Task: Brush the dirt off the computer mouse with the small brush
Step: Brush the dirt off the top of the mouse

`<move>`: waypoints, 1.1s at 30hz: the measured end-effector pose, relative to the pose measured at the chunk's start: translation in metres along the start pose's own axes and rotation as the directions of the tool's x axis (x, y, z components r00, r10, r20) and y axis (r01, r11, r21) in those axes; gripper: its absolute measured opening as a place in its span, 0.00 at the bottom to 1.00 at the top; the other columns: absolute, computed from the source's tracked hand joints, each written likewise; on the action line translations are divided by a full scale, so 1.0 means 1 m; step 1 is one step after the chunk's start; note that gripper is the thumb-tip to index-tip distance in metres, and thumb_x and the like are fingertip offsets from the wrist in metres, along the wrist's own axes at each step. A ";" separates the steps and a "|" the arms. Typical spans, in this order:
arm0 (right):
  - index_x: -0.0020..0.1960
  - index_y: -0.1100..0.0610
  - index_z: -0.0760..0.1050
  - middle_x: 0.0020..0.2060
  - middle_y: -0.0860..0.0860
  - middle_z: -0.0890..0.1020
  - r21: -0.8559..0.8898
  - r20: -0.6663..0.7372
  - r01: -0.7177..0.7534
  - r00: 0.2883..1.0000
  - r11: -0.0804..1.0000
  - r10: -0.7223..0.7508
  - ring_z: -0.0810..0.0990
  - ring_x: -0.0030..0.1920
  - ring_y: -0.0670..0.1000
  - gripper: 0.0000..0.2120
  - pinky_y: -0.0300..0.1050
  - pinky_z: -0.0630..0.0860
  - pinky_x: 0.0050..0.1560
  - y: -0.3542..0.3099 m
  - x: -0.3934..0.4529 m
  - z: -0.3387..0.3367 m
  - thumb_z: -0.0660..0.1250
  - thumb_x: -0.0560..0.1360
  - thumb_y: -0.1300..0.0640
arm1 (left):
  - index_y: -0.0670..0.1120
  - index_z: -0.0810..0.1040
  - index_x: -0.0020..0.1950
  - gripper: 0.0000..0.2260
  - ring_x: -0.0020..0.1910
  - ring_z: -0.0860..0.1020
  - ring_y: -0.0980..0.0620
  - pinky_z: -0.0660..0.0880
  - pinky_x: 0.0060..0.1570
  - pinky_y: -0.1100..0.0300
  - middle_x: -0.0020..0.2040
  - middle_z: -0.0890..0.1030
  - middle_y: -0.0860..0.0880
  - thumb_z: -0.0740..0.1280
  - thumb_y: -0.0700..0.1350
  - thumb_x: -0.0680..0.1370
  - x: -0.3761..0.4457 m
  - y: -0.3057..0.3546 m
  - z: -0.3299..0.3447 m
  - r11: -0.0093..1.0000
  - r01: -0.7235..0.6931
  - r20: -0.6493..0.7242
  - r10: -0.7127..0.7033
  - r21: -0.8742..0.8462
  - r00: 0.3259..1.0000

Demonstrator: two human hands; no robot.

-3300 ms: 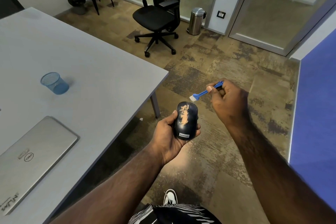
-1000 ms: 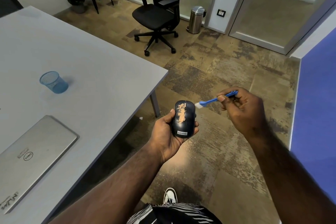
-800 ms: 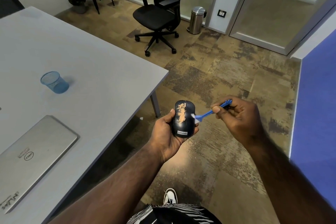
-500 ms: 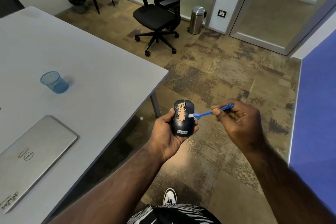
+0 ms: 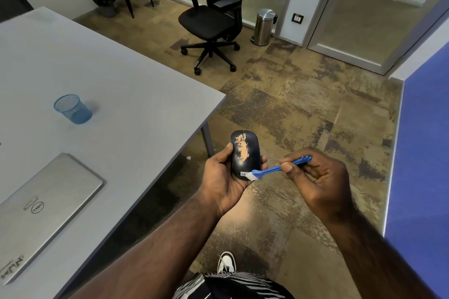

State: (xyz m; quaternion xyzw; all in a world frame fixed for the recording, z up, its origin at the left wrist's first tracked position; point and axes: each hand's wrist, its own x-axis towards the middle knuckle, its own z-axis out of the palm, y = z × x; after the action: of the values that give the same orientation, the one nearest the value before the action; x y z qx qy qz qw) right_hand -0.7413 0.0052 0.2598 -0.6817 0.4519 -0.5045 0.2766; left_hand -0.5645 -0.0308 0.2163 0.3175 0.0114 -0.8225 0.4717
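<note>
The right hand [image 5: 315,182] is pinching the handle of the brush [image 5: 277,168] between thumb and curled fingers, angling it so the white bristles are touching the near end of the mouse [image 5: 245,155], right over its white label. The left hand [image 5: 223,175] is cupping the mouse from below, thumb lying along its left side and fingertips curling up at its right side, holding it in the air over the floor [image 5: 303,109]. The mouse is lying top-up with its far end pointing away from the person, and a streak of pale orange dirt [image 5: 241,147] is running along the middle of its dark shell, from near the far end down toward the middle. Pale dust is lying scattered on the floor just below and near the mouse. Left of the mouse, the corner of a grey table [image 5: 121,85] is jutting out, its leg standing just beyond the left hand. On the table, well left of the mouse, a closed silver laptop [image 5: 43,206] is lying flat, and farther back a blue mesh cup [image 5: 72,109] is standing upright. Far beyond the mouse, a black office chair [image 5: 213,19] is standing on the floor, with a steel bin [image 5: 263,26] beside it to the right. Below the mouse, a striped garment [image 5: 230,285] and a shoe [image 5: 226,262] are showing.
</note>
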 end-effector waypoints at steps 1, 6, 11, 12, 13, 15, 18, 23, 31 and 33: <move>0.48 0.43 0.81 0.43 0.36 0.85 -0.002 -0.009 -0.006 1.000 1.000 0.006 0.85 0.43 0.42 0.07 0.33 0.78 0.43 0.000 0.000 -0.001 0.69 0.75 0.54 | 0.35 0.74 0.65 0.24 0.49 0.81 0.34 0.77 0.54 0.41 0.56 0.81 0.34 0.64 0.49 0.74 0.000 0.000 0.000 1.000 0.001 0.014 0.000 -0.013 1.000; 0.49 0.39 0.81 0.40 0.38 0.84 -0.003 -0.039 -0.039 0.998 0.999 0.039 0.84 0.39 0.43 0.08 0.35 0.78 0.40 -0.003 0.000 -0.006 0.68 0.75 0.52 | 0.37 0.74 0.67 0.26 0.49 0.80 0.34 0.77 0.53 0.42 0.58 0.79 0.35 0.65 0.48 0.71 0.001 0.001 -0.001 0.999 -0.005 0.032 0.006 -0.053 0.999; 0.47 0.43 0.81 0.42 0.40 0.84 -0.024 -0.036 -0.022 0.999 0.999 0.021 0.84 0.41 0.43 0.06 0.37 0.80 0.41 -0.007 -0.003 -0.001 0.69 0.74 0.54 | 0.37 0.76 0.64 0.23 0.46 0.81 0.35 0.79 0.48 0.43 0.55 0.81 0.34 0.62 0.51 0.75 0.003 -0.001 -0.002 0.998 -0.010 0.012 0.011 -0.062 1.000; 0.47 0.45 0.81 0.42 0.40 0.84 -0.039 -0.029 -0.006 1.000 0.999 0.004 0.84 0.42 0.43 0.05 0.37 0.79 0.42 -0.008 -0.004 0.002 0.69 0.74 0.55 | 0.37 0.76 0.64 0.23 0.46 0.81 0.36 0.79 0.47 0.43 0.55 0.81 0.34 0.60 0.51 0.78 0.003 -0.002 -0.003 0.998 -0.008 0.007 0.008 -0.057 1.000; 0.47 0.49 0.82 0.42 0.41 0.85 -0.063 -0.020 0.016 1.000 0.998 -0.017 0.84 0.43 0.42 0.04 0.36 0.79 0.43 -0.008 -0.004 0.005 0.69 0.74 0.56 | 0.36 0.75 0.65 0.23 0.46 0.82 0.36 0.80 0.47 0.44 0.55 0.81 0.34 0.58 0.52 0.79 0.004 -0.002 -0.004 0.999 -0.007 0.002 0.007 -0.051 1.000; 0.46 0.56 0.83 0.42 0.45 0.85 -0.127 -0.005 0.053 0.999 0.991 -0.054 0.84 0.46 0.41 0.03 0.34 0.77 0.46 -0.007 -0.006 0.010 0.71 0.74 0.60 | 0.36 0.75 0.64 0.23 0.46 0.82 0.37 0.80 0.46 0.45 0.54 0.81 0.34 0.56 0.52 0.81 0.004 -0.003 -0.003 0.999 -0.008 -0.003 0.008 -0.044 1.000; 0.46 0.60 0.83 0.42 0.49 0.85 -0.227 -0.011 0.092 0.995 0.970 -0.097 0.82 0.46 0.41 0.04 0.31 0.75 0.47 -0.009 -0.004 0.014 0.70 0.75 0.61 | 0.36 0.78 0.60 0.22 0.45 0.83 0.39 0.81 0.46 0.47 0.53 0.82 0.35 0.55 0.52 0.82 0.003 -0.003 -0.002 0.999 -0.003 0.006 0.003 -0.044 1.000; 0.44 0.62 0.82 0.39 0.49 0.83 -0.331 -0.067 0.101 0.989 0.938 -0.130 0.80 0.41 0.44 0.03 0.33 0.75 0.44 -0.010 0.001 0.016 0.70 0.73 0.65 | 0.37 0.78 0.60 0.22 0.46 0.84 0.39 0.81 0.44 0.44 0.54 0.82 0.35 0.54 0.51 0.82 0.001 -0.004 0.002 0.999 -0.001 0.015 0.002 -0.050 1.000; 0.46 0.59 0.82 0.40 0.47 0.83 -0.349 -0.196 0.040 0.974 0.936 -0.114 0.81 0.40 0.44 0.03 0.37 0.77 0.39 -0.002 0.016 0.012 0.69 0.75 0.62 | 0.34 0.76 0.62 0.23 0.49 0.80 0.34 0.78 0.53 0.40 0.56 0.80 0.32 0.55 0.52 0.82 0.000 -0.002 0.005 1.000 0.008 0.000 -0.008 -0.021 1.000; 0.46 0.58 0.83 0.39 0.48 0.83 -0.359 -0.223 0.019 0.969 0.933 -0.105 0.80 0.38 0.44 0.03 0.37 0.76 0.37 0.004 0.020 0.012 0.69 0.75 0.61 | 0.34 0.76 0.61 0.23 0.51 0.79 0.34 0.78 0.53 0.40 0.55 0.80 0.31 0.55 0.52 0.81 -0.001 -0.002 0.005 1.000 0.017 0.006 -0.017 -0.027 1.000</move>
State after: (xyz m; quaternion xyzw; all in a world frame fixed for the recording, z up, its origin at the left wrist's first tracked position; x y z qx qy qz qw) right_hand -0.7295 -0.0158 0.2614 -0.6689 0.5435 -0.5014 0.0769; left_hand -0.5685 -0.0304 0.2203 0.3086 0.0237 -0.8271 0.4691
